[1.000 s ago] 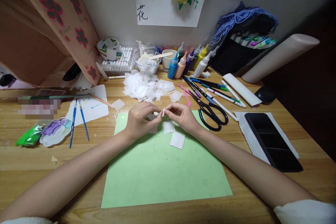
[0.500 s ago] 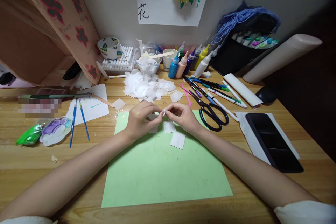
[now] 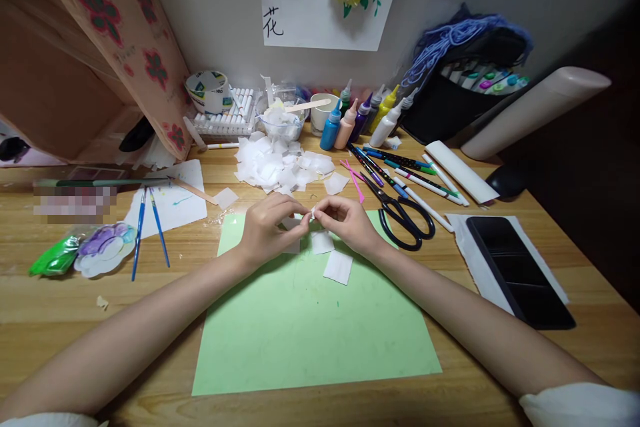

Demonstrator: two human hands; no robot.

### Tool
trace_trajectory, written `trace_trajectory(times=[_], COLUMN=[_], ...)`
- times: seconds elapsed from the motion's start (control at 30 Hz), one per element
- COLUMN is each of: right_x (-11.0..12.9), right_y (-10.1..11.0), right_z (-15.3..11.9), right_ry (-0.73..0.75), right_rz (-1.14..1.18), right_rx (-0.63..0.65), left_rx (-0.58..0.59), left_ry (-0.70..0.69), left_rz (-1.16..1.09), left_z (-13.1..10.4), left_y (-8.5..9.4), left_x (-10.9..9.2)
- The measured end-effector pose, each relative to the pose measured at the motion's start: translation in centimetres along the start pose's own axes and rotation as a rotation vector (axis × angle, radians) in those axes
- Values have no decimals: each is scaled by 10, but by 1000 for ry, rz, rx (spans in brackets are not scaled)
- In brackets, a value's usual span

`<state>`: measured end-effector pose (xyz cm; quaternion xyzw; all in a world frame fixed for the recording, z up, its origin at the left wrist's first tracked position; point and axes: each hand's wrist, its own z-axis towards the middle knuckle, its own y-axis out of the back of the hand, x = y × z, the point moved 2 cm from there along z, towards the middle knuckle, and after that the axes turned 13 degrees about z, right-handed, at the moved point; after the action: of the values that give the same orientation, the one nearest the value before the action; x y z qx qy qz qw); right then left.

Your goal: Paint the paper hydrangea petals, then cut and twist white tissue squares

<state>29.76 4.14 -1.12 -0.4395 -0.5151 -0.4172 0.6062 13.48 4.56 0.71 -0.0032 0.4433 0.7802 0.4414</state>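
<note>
Over the top part of a green sheet of paper [image 3: 310, 333], my left hand [image 3: 273, 227] and my right hand [image 3: 347, 223] meet fingertip to fingertip. Both pinch one tiny white piece of paper [image 3: 313, 213], mostly hidden by the fingers. Below them lie white paper squares: one [image 3: 322, 241] just under the fingertips, another [image 3: 339, 267] a little nearer to me. A third square [image 3: 292, 247] is partly covered by my left hand. Beyond the hands rises a loose heap of white paper pieces [image 3: 273, 163], with a single piece [image 3: 336, 183] at its right.
Black-handled scissors [image 3: 407, 220] lie right of my right hand, beside several pens [image 3: 415, 173]. Paint bottles [image 3: 347, 123] and a clear bowl [image 3: 283, 123] stand at the back. Paintbrushes [image 3: 140, 233] and a flower-shaped palette [image 3: 105, 250] are at left, a black phone-like slab [image 3: 520, 273] at right.
Almost nothing differs. Both hands keep the same pinch on the small paper piece in the same spot, and the view has shifted very slightly.
</note>
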Motion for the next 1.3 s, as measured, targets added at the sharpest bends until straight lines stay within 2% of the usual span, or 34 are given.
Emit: trace_trajectory(times=[0.37,0.87,1.3], right_x=[-1,1,2], right_y=[0,-2,-1], right_z=[0,-3,-2], right_ry=[0,17,40], right_rz=[16,-91,-90], right_rx=[-8,-22,-71], left_rx=[2,67,58], left_ry=[-5,0,45], left_rz=[1,85,35], left_z=[1,0,0], left_y=[0,-2,-2], left_x=[-1,0,1])
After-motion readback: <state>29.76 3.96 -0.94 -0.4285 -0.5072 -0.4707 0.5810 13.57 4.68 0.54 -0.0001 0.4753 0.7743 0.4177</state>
